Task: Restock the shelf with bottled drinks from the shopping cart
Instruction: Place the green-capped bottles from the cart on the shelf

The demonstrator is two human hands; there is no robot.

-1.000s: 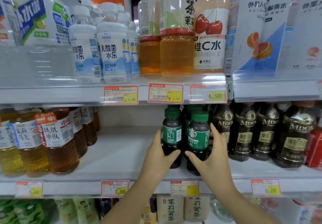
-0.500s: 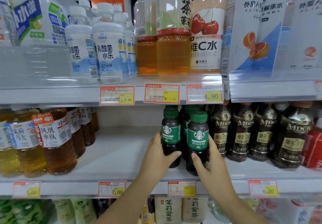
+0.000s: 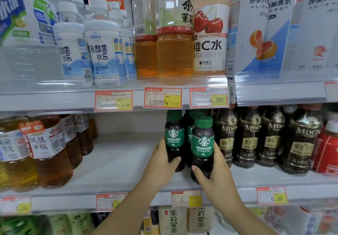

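Two dark Americano coffee bottles with green caps and green labels stand on the middle shelf [image 3: 118,163]. My left hand [image 3: 161,167] wraps the lower part of the left bottle [image 3: 173,136]. My right hand [image 3: 215,178] grips the base of the right bottle [image 3: 202,143], which stands nearer the shelf's front edge. More green-capped bottles [image 3: 190,125] are lined up behind these two, mostly hidden. The shopping cart is out of view.
Dark MDO coffee bottles [image 3: 250,138] crowd the shelf right of my hands, with a red can [image 3: 327,148] beyond. Amber tea bottles [image 3: 49,150] stand at the left. A bare stretch of shelf lies between. The upper shelf [image 3: 73,99] holds water, tea and vitamin drinks.
The right bottle has turned so its label faces me and has come slightly forward. My right hand has slid down to its base. My left hand stays on the left bottle.
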